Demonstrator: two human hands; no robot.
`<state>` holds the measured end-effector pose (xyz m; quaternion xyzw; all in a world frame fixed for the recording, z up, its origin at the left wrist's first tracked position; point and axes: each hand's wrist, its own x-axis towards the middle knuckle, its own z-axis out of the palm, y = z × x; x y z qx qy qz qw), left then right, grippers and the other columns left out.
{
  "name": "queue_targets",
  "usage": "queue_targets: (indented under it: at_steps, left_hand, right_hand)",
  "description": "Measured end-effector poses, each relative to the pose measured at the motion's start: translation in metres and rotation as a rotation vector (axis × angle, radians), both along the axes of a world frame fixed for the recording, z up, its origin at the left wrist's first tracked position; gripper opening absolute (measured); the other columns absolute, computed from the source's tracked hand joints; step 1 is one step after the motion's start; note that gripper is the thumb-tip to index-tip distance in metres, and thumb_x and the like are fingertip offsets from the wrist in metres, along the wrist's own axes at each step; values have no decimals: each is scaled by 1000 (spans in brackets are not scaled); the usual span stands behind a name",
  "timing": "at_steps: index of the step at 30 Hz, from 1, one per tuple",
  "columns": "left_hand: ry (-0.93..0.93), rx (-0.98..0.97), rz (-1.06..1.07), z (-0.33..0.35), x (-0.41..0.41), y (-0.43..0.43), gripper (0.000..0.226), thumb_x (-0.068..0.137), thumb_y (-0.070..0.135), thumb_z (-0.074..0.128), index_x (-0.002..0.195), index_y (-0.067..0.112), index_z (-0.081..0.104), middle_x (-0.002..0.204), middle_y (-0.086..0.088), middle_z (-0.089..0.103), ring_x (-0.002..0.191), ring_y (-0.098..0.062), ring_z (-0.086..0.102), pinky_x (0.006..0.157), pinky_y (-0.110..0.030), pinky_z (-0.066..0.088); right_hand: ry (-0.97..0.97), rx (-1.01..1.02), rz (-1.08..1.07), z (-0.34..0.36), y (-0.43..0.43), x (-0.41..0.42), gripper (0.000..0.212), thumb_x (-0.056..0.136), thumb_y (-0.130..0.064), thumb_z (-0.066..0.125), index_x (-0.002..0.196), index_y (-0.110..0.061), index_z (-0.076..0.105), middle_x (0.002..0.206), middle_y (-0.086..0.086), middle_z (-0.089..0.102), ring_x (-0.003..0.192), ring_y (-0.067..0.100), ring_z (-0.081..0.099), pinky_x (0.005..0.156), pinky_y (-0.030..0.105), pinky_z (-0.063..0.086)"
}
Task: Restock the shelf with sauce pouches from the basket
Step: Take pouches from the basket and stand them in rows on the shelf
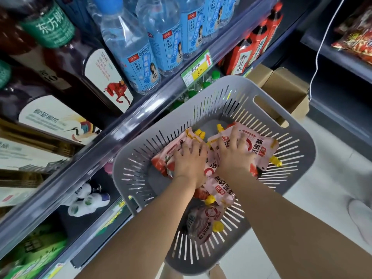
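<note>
A grey slotted basket (128,158) stands in front of the shelf and holds several pink sauce pouches with yellow caps. My left hand (189,160) is down in the basket, its fingers curled onto a pouch with tomato pictures (165,156). My right hand (235,154) lies on another pouch (259,150) with its fingers spread across it. More pouches lie below my wrists, one (219,190) in the middle and one (203,222) nearer to me. Which shelf space takes the pouches cannot be told.
The shelf edge (112,135) runs diagonally at the left, with water bottles (128,47) and dark bottles above it and a price tag (196,67). Red bottles (243,55) and cardboard boxes (285,85) stand beyond the basket. A white cable (320,49) hangs at the right.
</note>
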<state>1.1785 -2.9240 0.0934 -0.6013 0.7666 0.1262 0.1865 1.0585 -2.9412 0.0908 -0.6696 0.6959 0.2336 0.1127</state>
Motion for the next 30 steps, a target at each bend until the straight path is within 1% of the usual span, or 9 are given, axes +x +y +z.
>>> queue_targets:
  at_steps: [4,6,8,11,14,17,22,25,30]
  left_hand:
    - [-19,44,63,14,-3,-7,109,75,26,77,153,22,1,150,-16,22,129,-38,35,90,-51,48]
    - [-4,57,93,25,-3,-10,108,77,16,75,154,25,0,154,-16,13,131,-39,32,89,-53,49]
    - [15,28,105,39,-1,-10,109,74,18,76,154,27,2,156,-15,3,135,-38,26,94,-53,46]
    - [61,-18,127,61,1,-6,114,68,33,80,153,29,4,154,-11,7,133,-34,28,95,-50,45]
    - [111,-103,182,92,4,-1,116,66,51,78,151,32,2,152,-11,13,130,-33,30,93,-48,43]
    - [192,-212,276,130,8,10,115,66,65,71,151,34,-1,149,-9,20,128,-32,31,92,-45,43]
    - [324,-418,386,201,24,40,109,67,63,66,151,39,0,152,-6,18,132,-34,26,93,-46,45]
    - [306,-519,440,246,40,68,111,64,63,67,151,38,2,148,-7,22,126,-32,32,89,-45,46]
    - [272,-661,502,308,81,121,107,65,57,67,150,36,7,141,-5,28,123,-29,36,89,-40,46]
  right_hand:
    - [-47,8,-69,14,1,-8,91,84,-52,61,151,-29,5,157,19,-1,143,44,6,101,59,37]
    - [-138,7,-182,25,0,-10,89,83,-51,63,150,-28,9,153,22,11,142,42,12,102,57,35]
    - [-294,-20,-322,39,-3,-11,89,77,-48,68,146,-28,16,146,23,21,137,41,20,101,55,36]
    - [-460,-97,-398,67,-6,-14,90,74,-50,69,145,-27,19,140,19,27,131,40,26,102,51,35]
    - [-470,-199,-355,104,-7,-17,90,76,-63,63,147,-28,18,144,17,28,132,39,28,105,52,32]
    - [-516,-310,-291,140,-5,-21,92,75,-52,69,147,-29,17,146,14,28,132,39,29,106,53,33]
    - [-559,-483,-122,201,13,-20,100,76,-42,74,152,-27,10,150,12,20,135,37,24,105,51,30]
    - [-542,-594,63,241,29,-7,102,75,-39,74,152,-28,9,154,9,14,138,34,19,107,51,28]
    - [-650,-788,301,317,58,41,92,76,-39,73,151,-23,22,154,13,19,136,37,23,106,51,30]
